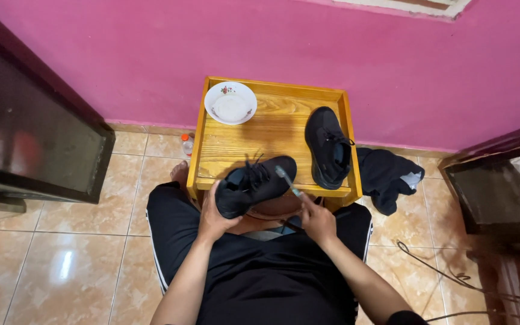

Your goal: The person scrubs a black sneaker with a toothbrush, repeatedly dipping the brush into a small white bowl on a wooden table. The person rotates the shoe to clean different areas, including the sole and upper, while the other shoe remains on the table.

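My left hand [213, 218] grips the heel end of a black laced shoe [254, 183], held over the near edge of a small wooden table [272, 123]. My right hand [317, 218] holds a toothbrush [287, 180] whose head rests against the toe of that shoe. A second black shoe [328, 146] lies on the right side of the table. A white bowl with a flower mark [230, 102] stands at the table's far left corner.
A pink wall runs behind the table. A dark cloth [386, 174] lies on the tiled floor to the right, a small bottle [186, 144] to the left. Dark cabinets [31, 138] stand at both sides, and a cable [440, 277] trails at lower right.
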